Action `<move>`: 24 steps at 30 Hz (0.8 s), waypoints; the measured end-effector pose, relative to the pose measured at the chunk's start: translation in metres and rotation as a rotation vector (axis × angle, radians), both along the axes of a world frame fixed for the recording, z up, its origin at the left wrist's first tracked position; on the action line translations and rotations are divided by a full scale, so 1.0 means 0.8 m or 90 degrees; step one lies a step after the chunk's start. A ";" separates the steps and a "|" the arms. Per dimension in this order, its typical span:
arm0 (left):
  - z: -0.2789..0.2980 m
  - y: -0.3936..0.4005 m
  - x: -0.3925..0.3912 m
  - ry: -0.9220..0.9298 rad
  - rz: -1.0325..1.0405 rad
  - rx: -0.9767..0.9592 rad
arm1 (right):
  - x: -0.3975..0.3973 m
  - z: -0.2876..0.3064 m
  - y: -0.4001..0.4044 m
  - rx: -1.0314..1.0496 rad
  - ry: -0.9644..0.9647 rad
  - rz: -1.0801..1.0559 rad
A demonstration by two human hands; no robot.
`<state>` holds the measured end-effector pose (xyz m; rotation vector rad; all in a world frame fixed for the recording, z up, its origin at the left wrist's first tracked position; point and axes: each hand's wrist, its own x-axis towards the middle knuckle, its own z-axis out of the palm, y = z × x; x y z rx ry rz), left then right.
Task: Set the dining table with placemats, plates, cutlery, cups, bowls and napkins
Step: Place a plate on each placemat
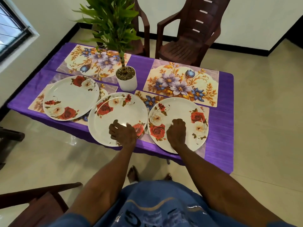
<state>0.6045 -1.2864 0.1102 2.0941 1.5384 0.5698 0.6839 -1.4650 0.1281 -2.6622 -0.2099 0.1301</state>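
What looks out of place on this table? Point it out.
The middle plate sits between the two near placemats, on bare purple cloth, and juts past the table's near edge; the left hand rests on it. The left plate and right plate lie on mats. Two far placemats have no plates.

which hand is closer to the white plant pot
Left. The left hand rests on the middle plate, directly below the white plant pot in the image. The right hand rests on the right plate, farther off to the pot's right.
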 end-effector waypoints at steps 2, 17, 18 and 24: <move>-0.002 0.018 -0.015 0.012 0.042 -0.005 | -0.011 0.013 0.029 0.062 0.071 0.057; 0.012 0.218 -0.046 0.154 0.005 -0.207 | -0.075 0.005 0.187 0.115 0.309 -0.090; 0.008 0.229 -0.046 0.143 -0.014 -0.227 | -0.073 -0.018 0.190 0.125 0.313 -0.123; -0.007 0.260 -0.046 0.095 -0.087 -0.249 | -0.043 -0.171 0.182 0.260 0.303 -0.351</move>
